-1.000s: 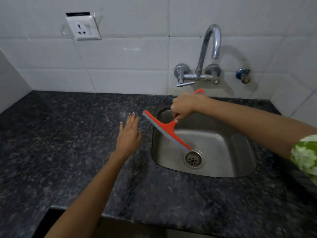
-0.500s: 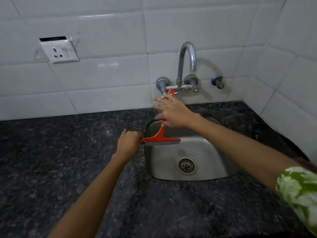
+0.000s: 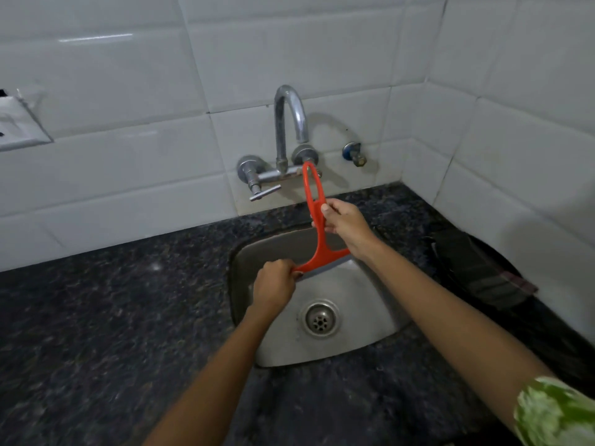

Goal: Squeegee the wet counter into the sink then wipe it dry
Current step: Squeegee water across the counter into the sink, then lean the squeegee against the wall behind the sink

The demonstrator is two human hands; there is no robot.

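Your right grip (image 3: 344, 222) held the orange squeegee (image 3: 317, 233) by its handle at frame centre, while your left grip (image 3: 273, 286) pinched its blade end above the sink (image 3: 354, 346).

A dark speckled counter (image 3: 112, 317) holds a steel sink (image 3: 370, 320) and a dark cloth (image 3: 476, 272).

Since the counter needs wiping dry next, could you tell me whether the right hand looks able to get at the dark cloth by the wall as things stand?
Probably yes, but not at once. The cloth lies uncovered on the counter right of the sink, but the right hand grips the squeegee.
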